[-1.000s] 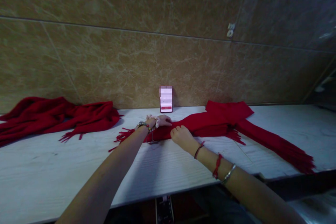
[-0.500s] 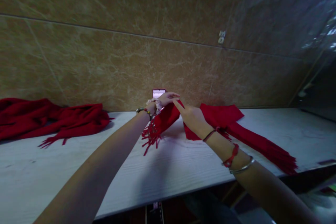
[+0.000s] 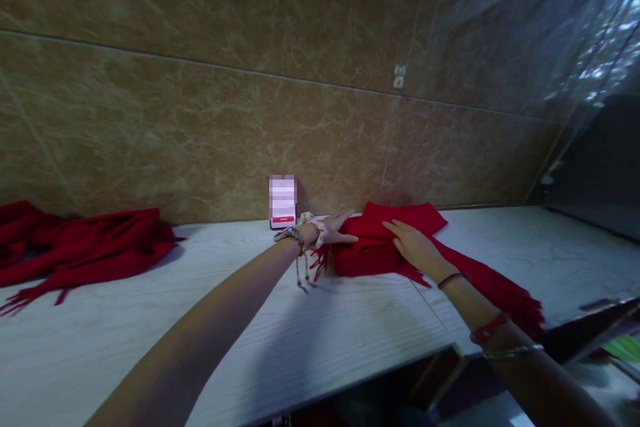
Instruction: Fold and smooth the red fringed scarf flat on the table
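A red fringed scarf [image 3: 363, 255] lies partly folded in layers on the pale wooden tabletop [image 3: 350, 333]. One fringed end trails off to the right. My left hand [image 3: 339, 227] rests at the scarf's left edge with its fingers spread. On top of the folded layers lies my right hand [image 3: 413, 247], fingers stretched out flat. Some fringe shows beneath my left wrist and between the two hands. Neither hand grips the cloth.
A phone [image 3: 283, 203] with a lit screen leans against the marbled wall [image 3: 210, 140], just behind my left wrist. A second red scarf [image 3: 100, 247] lies bunched at the left. The table's front edge runs below, and a dark object [image 3: 595, 167] stands at the far right.
The raised fringed end of the scarf has come down to the right onto the other layers. Both hands have moved from pinching cloth to lying spread on it. The phone is now uncovered.
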`<state>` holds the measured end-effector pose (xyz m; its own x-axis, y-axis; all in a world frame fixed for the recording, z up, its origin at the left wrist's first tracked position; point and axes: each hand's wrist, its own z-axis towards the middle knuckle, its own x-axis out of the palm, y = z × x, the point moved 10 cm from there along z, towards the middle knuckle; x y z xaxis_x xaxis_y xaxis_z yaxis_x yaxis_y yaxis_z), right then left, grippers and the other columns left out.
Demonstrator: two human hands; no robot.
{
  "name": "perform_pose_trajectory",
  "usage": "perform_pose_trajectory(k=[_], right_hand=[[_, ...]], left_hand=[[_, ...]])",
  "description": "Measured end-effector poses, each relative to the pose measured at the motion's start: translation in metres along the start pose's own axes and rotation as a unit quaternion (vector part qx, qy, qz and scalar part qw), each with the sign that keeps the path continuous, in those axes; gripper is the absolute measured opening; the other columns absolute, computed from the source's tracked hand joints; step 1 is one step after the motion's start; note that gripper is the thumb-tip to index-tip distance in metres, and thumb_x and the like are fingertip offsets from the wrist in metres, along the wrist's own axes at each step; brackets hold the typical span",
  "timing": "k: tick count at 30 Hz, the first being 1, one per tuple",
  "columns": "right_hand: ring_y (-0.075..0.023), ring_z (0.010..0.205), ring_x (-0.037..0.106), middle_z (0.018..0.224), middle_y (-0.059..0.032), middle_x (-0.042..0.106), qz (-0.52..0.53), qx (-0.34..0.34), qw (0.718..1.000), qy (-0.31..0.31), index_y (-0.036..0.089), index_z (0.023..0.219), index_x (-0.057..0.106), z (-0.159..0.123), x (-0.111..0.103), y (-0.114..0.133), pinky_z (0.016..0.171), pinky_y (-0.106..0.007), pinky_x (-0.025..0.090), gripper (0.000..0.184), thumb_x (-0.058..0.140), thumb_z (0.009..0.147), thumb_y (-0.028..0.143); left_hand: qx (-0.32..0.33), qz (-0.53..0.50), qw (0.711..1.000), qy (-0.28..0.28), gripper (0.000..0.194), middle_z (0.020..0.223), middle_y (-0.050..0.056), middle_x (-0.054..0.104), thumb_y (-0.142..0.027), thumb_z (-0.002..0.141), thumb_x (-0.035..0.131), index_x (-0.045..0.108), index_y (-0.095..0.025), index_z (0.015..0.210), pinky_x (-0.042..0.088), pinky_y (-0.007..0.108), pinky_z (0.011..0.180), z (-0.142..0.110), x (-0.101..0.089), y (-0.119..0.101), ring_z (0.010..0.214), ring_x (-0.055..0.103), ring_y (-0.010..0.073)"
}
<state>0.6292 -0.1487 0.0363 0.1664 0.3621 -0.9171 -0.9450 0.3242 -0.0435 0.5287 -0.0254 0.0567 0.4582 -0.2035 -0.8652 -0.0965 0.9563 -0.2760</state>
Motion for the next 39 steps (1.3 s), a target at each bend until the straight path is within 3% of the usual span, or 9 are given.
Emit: perform_pose_trajectory(k=[3,7,11,14,19,23,26,33,39], right_hand=[[-0.0191,0.122,0.039,0.137,-0.0129,0.037,0.004,-0.026,0.999,-0.042,0.016,0.129,0.043,0.001,-0.004,0.008,0.096,-0.033,0.038,0.049,0.04,0.08,0.008],[-0.0167,0.119,0.042,0.128,-0.0124,0.049,0.0,-0.057,0.998,-0.025,0.012,0.123,0.049,0.008,-0.006,0.022,0.099,-0.033,0.036,0.042,0.035,0.083,0.009],[-0.0163,0.115,0.048,0.126,-0.0123,0.051,0.015,-0.033,0.998,-0.048,0.01,0.123,0.048,0.012,-0.017,0.02,0.096,-0.031,0.039,0.041,0.033,0.084,0.01],[-0.0162,0.112,0.05,0.125,-0.0121,0.053,0.026,-0.013,0.997,-0.078,0.008,0.125,0.045,0.008,-0.025,0.013,0.095,-0.03,0.04,0.043,0.03,0.084,0.009],[-0.0166,0.113,0.049,0.126,-0.0146,0.051,-0.02,-0.038,0.999,-0.017,0.008,0.126,0.043,-0.006,-0.001,0.009,0.094,-0.031,0.042,0.048,0.031,0.08,0.002],[-0.0164,0.12,0.042,0.134,-0.0142,0.041,-0.027,-0.064,0.998,-0.008,0.011,0.131,0.039,-0.01,0.004,0.01,0.095,-0.032,0.04,0.054,0.034,0.078,0.002],[-0.0159,0.122,0.04,0.133,-0.0124,0.043,-0.026,-0.097,0.995,0.0,0.013,0.13,0.04,-0.006,0.002,0.019,0.098,-0.033,0.037,0.053,0.035,0.079,0.003],[-0.0165,0.116,0.047,0.126,-0.0115,0.052,0.013,-0.085,0.996,0.0,0.011,0.12,0.051,0.007,0.0,0.018,0.099,-0.034,0.036,0.036,0.036,0.087,0.016],[-0.0158,0.115,0.047,0.128,-0.0118,0.049,0.015,-0.092,0.996,0.001,0.009,0.125,0.045,0.006,0.002,0.012,0.099,-0.031,0.036,0.041,0.037,0.086,0.012]], left_hand=[[0.025,0.014,0.998,0.05,0.043,0.115,0.008,0.056,-0.023,0.077,0.058,0.049,-0.017,0.119,0.04,0.031,0.09,-0.014,0.013,0.004,0.108,0.05,0.0204],[0.012,0.069,0.994,0.079,0.047,0.117,0.009,0.056,-0.01,0.075,0.047,0.049,-0.017,0.121,0.038,0.029,0.093,-0.016,0.022,0.003,0.111,0.05,0.0195],[-0.036,0.127,0.991,0.001,0.046,0.109,0.01,0.061,-0.002,0.081,0.031,0.049,-0.015,0.121,0.043,0.03,0.089,-0.008,0.001,-0.015,0.1,0.057,0.0184],[-0.033,0.139,0.989,-0.027,0.042,0.119,0.011,0.055,-0.006,0.083,0.033,0.048,-0.014,0.121,0.041,0.034,0.093,-0.01,-0.004,-0.039,0.11,0.051,0.0209],[-0.039,0.147,0.987,0.054,0.045,0.133,0.016,0.041,-0.029,0.083,0.049,0.044,-0.015,0.126,0.037,0.05,0.094,-0.024,0.03,-0.04,0.121,0.038,0.0327],[0.029,0.132,0.989,0.067,0.042,0.134,0.014,0.039,-0.016,0.081,0.046,0.048,-0.017,0.123,0.036,0.043,0.097,-0.024,0.033,-0.038,0.12,0.04,0.0267],[0.056,0.162,0.981,0.088,0.056,0.136,0.013,0.036,-0.007,0.071,0.05,0.044,-0.019,0.126,0.038,0.042,0.095,-0.022,0.031,-0.036,0.121,0.038,0.0292],[-0.025,0.234,0.97,0.057,0.035,0.106,0.014,0.052,-0.008,0.081,0.041,0.053,-0.016,0.113,0.048,0.033,0.072,-0.013,0.012,-0.029,0.091,0.059,0.0243],[0.057,0.277,0.958,0.05,0.03,0.089,0.013,0.062,-0.01,0.086,0.037,0.053,-0.016,0.11,0.046,0.034,0.072,-0.014,0.011,-0.045,0.086,0.06,0.0238]])
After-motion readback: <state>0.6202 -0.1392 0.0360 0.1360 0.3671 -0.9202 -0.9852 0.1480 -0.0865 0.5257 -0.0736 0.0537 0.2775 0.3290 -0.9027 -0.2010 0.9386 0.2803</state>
